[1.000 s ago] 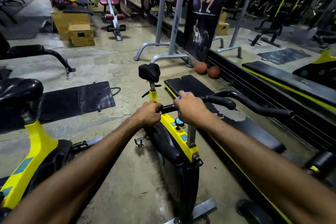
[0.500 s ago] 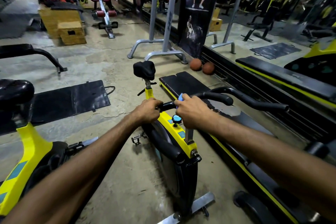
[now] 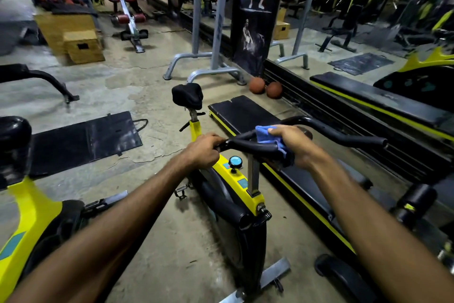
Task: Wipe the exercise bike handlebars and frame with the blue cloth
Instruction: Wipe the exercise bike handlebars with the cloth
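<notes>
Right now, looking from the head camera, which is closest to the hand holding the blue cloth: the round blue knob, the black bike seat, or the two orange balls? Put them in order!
From the right hand holding the blue cloth:
1. Blue knob, just below and left of it on the yellow frame.
2. Black seat, farther ahead, to the left.
3. Orange balls, beyond, on the floor by the mirror wall.

We see the bike (image 3: pixel 231 187) centre floor, second bike (image 3: pixel 29 209) left, bench (image 3: pixel 248 116) right, two balls (image 3: pixel 265 87) behind the bench.

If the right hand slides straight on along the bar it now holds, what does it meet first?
Probably the left hand, which grips the handlebar's other end; the right hand, pressing the blue cloth, points that way.
</notes>
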`<state>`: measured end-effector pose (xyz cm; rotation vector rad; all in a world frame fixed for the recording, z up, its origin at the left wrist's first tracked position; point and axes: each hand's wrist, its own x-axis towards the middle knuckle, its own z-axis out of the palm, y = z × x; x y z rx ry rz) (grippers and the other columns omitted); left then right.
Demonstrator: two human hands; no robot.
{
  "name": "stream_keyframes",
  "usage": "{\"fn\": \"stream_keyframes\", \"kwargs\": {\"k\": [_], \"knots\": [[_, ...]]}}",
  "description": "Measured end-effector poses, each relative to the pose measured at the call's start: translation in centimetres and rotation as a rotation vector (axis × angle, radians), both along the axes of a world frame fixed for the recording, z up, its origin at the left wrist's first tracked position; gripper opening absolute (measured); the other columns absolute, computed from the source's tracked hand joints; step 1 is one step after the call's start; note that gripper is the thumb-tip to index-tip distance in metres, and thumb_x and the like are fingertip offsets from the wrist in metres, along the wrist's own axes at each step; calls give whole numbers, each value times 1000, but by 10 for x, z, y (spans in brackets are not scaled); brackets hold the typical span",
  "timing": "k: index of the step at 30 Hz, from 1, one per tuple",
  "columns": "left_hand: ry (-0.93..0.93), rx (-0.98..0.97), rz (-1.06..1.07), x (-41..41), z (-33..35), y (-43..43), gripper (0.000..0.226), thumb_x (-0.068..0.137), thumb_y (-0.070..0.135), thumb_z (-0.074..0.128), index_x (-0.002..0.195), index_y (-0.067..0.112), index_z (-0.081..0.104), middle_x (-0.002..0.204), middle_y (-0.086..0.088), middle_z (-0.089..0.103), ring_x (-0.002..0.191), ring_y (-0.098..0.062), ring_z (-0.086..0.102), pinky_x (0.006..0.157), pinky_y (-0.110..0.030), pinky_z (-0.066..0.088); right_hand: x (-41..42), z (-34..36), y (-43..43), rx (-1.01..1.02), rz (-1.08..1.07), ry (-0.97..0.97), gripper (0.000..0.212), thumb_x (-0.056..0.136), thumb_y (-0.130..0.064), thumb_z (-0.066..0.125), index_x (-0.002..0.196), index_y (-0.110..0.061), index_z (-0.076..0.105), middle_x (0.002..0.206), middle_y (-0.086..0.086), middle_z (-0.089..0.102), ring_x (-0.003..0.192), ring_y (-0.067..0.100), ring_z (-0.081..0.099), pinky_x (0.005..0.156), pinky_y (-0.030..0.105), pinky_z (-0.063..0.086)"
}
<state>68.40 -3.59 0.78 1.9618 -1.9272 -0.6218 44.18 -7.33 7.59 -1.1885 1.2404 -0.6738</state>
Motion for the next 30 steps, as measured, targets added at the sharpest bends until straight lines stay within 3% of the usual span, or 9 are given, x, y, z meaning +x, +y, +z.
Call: {"fn": "stream_keyframes", "kwargs": {"k": [3, 6, 9, 13, 17, 20, 24, 28, 30], "knots": [[3, 16, 24, 1, 1, 4, 51, 80, 19, 46, 128, 22, 63, 125, -3, 57, 117, -27, 55, 98, -47, 47, 2, -3, -11, 244, -43, -18, 17, 97, -18, 51, 109, -13, 62, 81, 13, 70, 57, 23, 66, 63, 36, 55], [12, 18, 40, -2, 3, 8, 56, 74, 22, 43, 127, 24, 63, 126, -3, 58, 116, -27, 55, 97, -48, 48, 13, -7, -16, 223, 19, 42, 18, 96, -20, 54, 112, -17, 61, 92, 17, 69, 70, 27, 65, 77, 45, 55], [16, 19, 55, -7, 5, 11, 56, 77, 16, 47, 130, 25, 61, 131, -2, 56, 120, -27, 53, 98, -48, 47, 19, -7, -17, 283, 119, 60, 24, 93, -26, 59, 109, -8, 62, 89, 19, 72, 76, 29, 67, 77, 41, 55], [7, 41, 77, -10, 9, 13, 63, 73, 14, 47, 134, 25, 59, 131, -3, 55, 122, -28, 52, 100, -48, 47, 8, -17, -6, 383, 107, -184, 34, 95, -26, 56, 117, -1, 62, 104, 25, 71, 87, 37, 69, 78, 40, 59], [8, 46, 71, -10, 11, 11, 62, 73, 14, 41, 131, 23, 61, 126, -5, 56, 118, -27, 54, 101, -46, 47, -7, -37, 20, 401, 6, -501, 44, 99, -10, 32, 89, 0, 74, 75, 20, 70, 60, 28, 69, 53, 30, 58], [5, 18, 52, -8, 10, 9, 56, 82, 1, 45, 132, 19, 61, 125, -9, 57, 118, -28, 55, 102, -44, 46, -4, -57, 32, 476, -125, -675, 44, 101, -13, 31, 82, -1, 68, 48, 3, 52, 47, 16, 60, 58, 35, 61], [8, 6, 20, -10, 13, 14, 57, 83, -4, 44, 135, 15, 59, 127, -14, 56, 120, -31, 53, 104, -40, 44, 33, -66, 39, 518, -148, -755, 42, 82, -27, 55, 73, 10, 74, 85, 17, 53, 83, 28, 53, 68, 43, 61], [27, 31, 1, -10, 15, 22, 64, 77, -3, 39, 136, 14, 58, 135, -13, 53, 128, -29, 49, 110, -38, 40, 55, -61, 42, 510, -283, -894, 44, 81, -23, 56, 102, 14, 58, 96, 26, 53, 91, 39, 59, 64, 42, 61], [30, 39, 10, -11, 15, 25, 66, 77, -4, 40, 139, 14, 55, 140, -11, 50, 133, -28, 45, 113, -37, 36, 51, -59, 50, 495, -285, -942, 39, 77, -17, 51, 101, 13, 57, 96, 31, 59, 82, 39, 66, 61, 37, 61]]}}
